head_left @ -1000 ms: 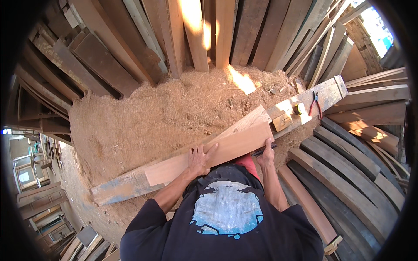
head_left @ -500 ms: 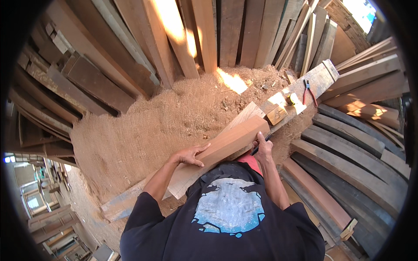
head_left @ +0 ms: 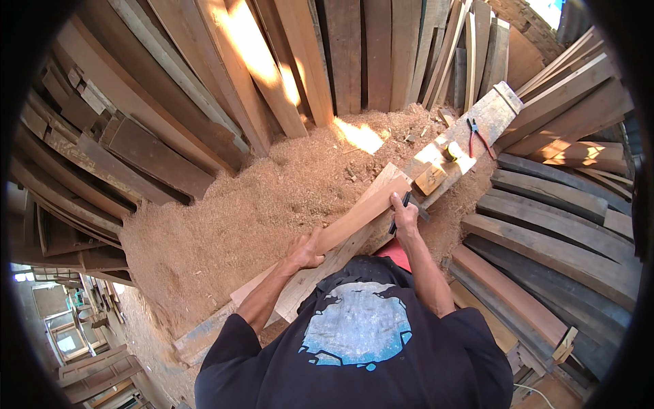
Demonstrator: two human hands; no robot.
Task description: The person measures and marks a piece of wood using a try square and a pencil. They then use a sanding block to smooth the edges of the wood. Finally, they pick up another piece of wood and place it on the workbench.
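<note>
A long reddish wooden bar (head_left: pixel 361 217) slants across in front of me, over a paler, wider board (head_left: pixel 325 267). Its left part is gripped by my left hand (head_left: pixel 305 252), fingers over the far side. At the right end, my right hand (head_left: pixel 406 218) is closed round a slim black pen-like stick (head_left: pixel 407 199), with its thumb at the end of the bar. A flat grey metal piece (head_left: pixel 422 213) sticks out beside that hand; I cannot tell whether it is held too.
A plank bench (head_left: pixel 501 112) runs to the upper right, bearing a small wood block (head_left: pixel 431 180), a yellow-and-black tape measure (head_left: pixel 452 151) and red-handled pliers (head_left: pixel 479 136). Shavings (head_left: pixel 204 232) cover the floor. Upright boards (head_left: pixel 344 61) line the back; stacked timbers (head_left: pixel 545 238) lie right.
The bar has been turned or tilted, so it looks narrower, and lies further from me. My left hand has moved slightly right and now wraps the bar. The black stick points up more visibly.
</note>
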